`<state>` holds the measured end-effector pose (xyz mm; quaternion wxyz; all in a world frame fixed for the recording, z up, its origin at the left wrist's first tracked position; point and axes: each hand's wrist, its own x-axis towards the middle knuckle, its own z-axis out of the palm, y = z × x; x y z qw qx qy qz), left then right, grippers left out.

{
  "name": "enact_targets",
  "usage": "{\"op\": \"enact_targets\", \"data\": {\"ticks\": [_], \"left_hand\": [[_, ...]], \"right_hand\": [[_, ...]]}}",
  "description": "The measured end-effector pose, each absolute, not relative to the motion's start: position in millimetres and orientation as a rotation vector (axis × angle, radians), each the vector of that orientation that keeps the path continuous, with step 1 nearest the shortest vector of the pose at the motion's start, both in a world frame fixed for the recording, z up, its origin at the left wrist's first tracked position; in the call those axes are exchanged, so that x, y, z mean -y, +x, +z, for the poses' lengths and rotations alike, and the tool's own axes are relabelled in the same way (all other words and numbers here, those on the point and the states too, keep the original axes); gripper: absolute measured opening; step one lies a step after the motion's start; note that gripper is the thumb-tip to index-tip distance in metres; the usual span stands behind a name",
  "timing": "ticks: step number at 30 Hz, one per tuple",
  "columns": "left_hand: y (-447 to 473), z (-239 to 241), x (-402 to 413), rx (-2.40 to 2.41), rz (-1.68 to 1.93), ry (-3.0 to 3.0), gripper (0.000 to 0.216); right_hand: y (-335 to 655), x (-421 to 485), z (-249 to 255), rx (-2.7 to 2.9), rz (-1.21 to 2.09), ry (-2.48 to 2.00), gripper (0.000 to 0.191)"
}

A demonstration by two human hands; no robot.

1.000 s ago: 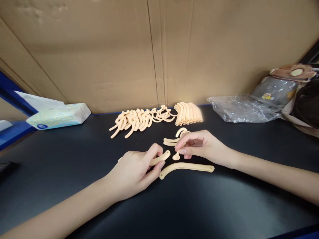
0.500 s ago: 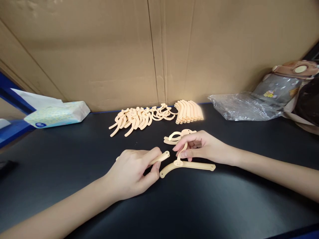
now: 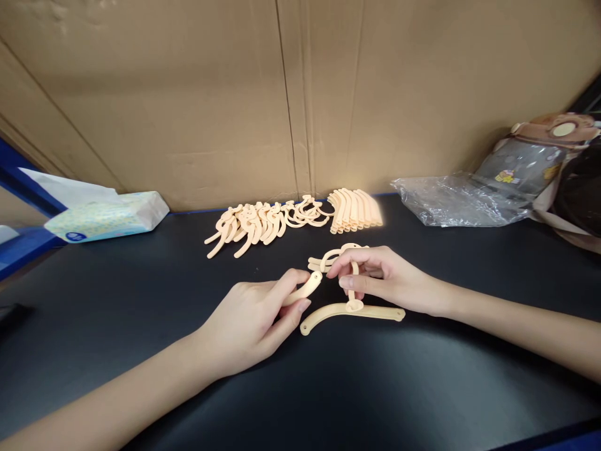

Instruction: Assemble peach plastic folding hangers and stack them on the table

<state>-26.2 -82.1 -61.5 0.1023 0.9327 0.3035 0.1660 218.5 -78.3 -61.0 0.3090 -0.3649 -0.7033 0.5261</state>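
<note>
My left hand (image 3: 251, 319) is closed around a cream plastic hanger arm (image 3: 310, 287), its holed end sticking out past the thumb and forefinger. Between the thumb and fingers of my right hand (image 3: 387, 279) is a cream hanger hook (image 3: 354, 305), round base downward. A second, curved hanger arm (image 3: 323, 312) lies on the black table below, passing behind the hook's base; whether they touch I cannot tell. Just behind my right hand, partly covered by it, lies what looks like a folded hanger (image 3: 317, 263).
Toward the back lie a heap of hanger pieces with hooks (image 3: 253, 222) and a row of loose hanger arms (image 3: 357, 210). A tissue pack (image 3: 113, 216) lies at left. On the right are a clear plastic bag (image 3: 455, 200) and a bottle (image 3: 521, 163). Cardboard (image 3: 188, 94) stands behind.
My right hand has turned the hook more upright and shifted its base to the right. The arm end in my left hand has risen slightly toward it.
</note>
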Motion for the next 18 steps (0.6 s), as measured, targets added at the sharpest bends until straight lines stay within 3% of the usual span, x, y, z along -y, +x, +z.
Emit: {"op": "enact_targets", "data": {"ticks": [4,18], "left_hand": [[-26.3,-60.7,82.1,-0.895,0.486,2.753,0.020],[-25.1,-59.2,82.9,-0.776,0.552,2.821,0.018]], "right_hand": [[220.4,80.3,-59.2,1.852,1.347,-0.934,0.022],[223.7,70.4,-65.5,1.702,1.433,-0.886,0.017]]}}
